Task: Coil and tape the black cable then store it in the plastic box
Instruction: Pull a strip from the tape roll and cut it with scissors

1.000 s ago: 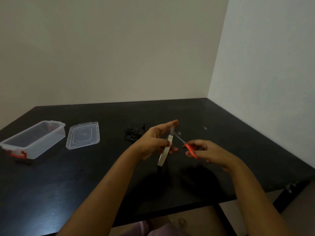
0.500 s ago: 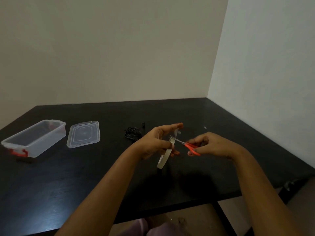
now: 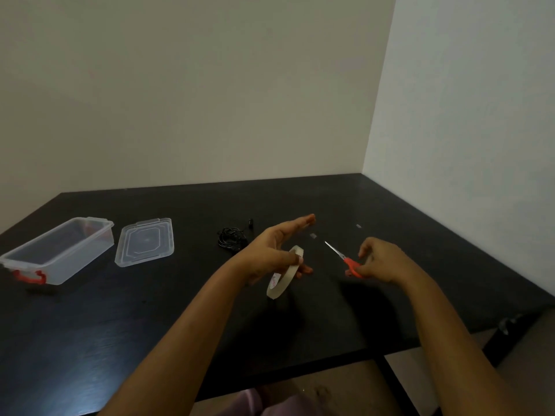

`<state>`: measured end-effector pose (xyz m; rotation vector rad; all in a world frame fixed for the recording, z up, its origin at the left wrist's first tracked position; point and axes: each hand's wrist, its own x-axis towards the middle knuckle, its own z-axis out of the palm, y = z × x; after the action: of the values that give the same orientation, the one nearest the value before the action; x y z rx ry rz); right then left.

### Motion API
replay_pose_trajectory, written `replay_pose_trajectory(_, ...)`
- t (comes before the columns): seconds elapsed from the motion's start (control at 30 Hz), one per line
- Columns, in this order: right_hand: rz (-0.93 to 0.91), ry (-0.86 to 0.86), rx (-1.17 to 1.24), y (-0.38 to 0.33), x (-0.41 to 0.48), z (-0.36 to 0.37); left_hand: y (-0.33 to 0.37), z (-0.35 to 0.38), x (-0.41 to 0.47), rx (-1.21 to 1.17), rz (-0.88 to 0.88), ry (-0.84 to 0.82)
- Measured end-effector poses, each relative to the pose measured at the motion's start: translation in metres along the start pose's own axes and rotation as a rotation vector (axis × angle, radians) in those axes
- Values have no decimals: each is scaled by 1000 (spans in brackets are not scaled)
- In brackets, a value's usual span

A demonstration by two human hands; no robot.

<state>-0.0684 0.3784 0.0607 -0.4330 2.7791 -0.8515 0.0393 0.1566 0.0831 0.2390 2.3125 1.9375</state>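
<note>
- Head view, middle of the frame: the left hand [image 3: 277, 250] holds a pale tape roll [image 3: 283, 276] on edge above the table, thumb and lower fingers curled round its upper rim. The forefinger is stretched out straight toward the upper right.
- Head view, right of centre: the right hand [image 3: 383, 261] grips the orange-handled scissors [image 3: 345, 259], fingers curled round the handles. The blades look closed and point up and left toward the roll, apart from it.
- Head view, just left of the left hand: the black cable [image 3: 232, 242] lies in a loose bundle on the black table [image 3: 435, 265], with neither hand touching it.
- Head view, far left: the clear plastic box [image 3: 60, 250] stands open on the table, a red latch [image 3: 30, 276] on its near end.
- Head view, between box and cable: the clear lid [image 3: 145, 242] lies flat, just beside the box.
</note>
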Motion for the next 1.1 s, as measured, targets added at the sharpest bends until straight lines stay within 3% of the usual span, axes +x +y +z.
replay_pose_trajectory(0.1,121,74,29,4,10,19,-2,3,5,126,-9,-5)
replay_pose_trajectory(0.27,150,88,-69,-7,24,26,-13,13,18,663,-47,-21)
replay_pose_trajectory(0.47,135,72,-191,-21,23,32,-31,29,25,946,32,33)
replay_pose_trajectory(0.6,-39,206,159,-20,6,42,-37,37,25,959,127,52)
replay_pose_trajectory(0.73,64,-80,824,-33,-11,43,-44,39,24,944,276,64)
replay_pose_trajectory(0.87,146,-175,1296,-34,-4,37,-38,45,24,998,382,71)
replay_pose_trajectory(1.0,79,-105,1359,-31,-3,28,-34,49,24,1006,478,199)
replay_pose_trajectory(1.1,-25,135,1210,-25,0,21,-44,42,27,942,426,284)
